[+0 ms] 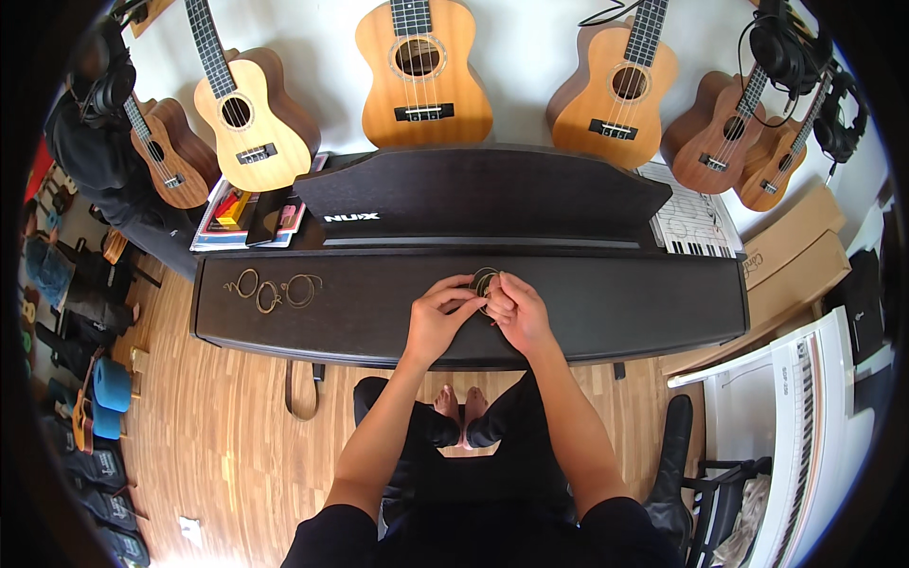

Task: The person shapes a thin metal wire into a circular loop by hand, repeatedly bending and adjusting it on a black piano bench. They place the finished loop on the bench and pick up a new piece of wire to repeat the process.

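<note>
Both hands meet above the closed dark lid [379, 331] of a digital piano, holding a coiled guitar string [484, 276] of thin brass-coloured wire between them. My left hand [439, 317] pinches the coil's left side with thumb and fingertips. On the other side, the curled fingers of my right hand [520, 312] grip the same coil. Part of the wire is hidden behind the fingers. To the left on the lid lie more coiled strings: one coil [256, 283], another coil [276, 300] in the middle, and a third coil [310, 301] beside it.
Several ukuleles hang along the wall behind the piano, one [426, 85] at the centre. Books [213, 232] and a black phone-like slab [267, 218] sit at the back left, printed sheets [696, 227] at the back right. Cardboard boxes [800, 246] lean at right. A person [104, 151] stands at far left.
</note>
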The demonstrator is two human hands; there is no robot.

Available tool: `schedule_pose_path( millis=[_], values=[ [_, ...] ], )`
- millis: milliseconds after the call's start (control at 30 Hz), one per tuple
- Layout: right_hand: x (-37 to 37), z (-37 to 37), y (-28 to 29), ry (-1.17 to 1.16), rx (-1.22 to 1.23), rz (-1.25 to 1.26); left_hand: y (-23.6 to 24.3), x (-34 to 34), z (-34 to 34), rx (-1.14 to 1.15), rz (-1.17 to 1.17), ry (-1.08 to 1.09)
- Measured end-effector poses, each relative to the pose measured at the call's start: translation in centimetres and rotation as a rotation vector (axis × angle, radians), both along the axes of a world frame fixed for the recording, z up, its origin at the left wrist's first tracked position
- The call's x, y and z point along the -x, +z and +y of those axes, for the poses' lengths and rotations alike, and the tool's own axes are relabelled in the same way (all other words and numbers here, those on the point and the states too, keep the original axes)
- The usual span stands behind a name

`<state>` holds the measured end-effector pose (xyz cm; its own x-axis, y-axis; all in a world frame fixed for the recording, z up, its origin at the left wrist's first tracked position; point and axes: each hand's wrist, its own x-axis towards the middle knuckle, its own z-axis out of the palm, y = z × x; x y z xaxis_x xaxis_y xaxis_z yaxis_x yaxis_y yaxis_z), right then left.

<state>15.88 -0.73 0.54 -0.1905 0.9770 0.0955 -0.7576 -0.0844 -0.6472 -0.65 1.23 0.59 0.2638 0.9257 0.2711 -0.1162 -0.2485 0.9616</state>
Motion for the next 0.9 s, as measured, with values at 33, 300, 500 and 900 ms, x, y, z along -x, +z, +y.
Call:
schedule_pose_path(
  millis=[33,300,500,900],
  values=[
    [0.0,0.0,0.0,-0.004,0.003,-0.010,-0.1,0.0,0.1,-0.001,0.012,0.007],
    [0.1,-0.1,0.1,-0.017,-0.001,-0.104,0.5,0.4,1.0,0.220,-0.031,-0.050],
    [-0.6,-0.2,0.0,0.089,-0.013,-0.047,2.7,1.3,1.6,0.325,0.024,-0.312],
    [0.0,-0.8,0.3,0.076,0.002,-0.125,0.0,-0.8,0.1,0.053,0.128,0.053]
  ],
)
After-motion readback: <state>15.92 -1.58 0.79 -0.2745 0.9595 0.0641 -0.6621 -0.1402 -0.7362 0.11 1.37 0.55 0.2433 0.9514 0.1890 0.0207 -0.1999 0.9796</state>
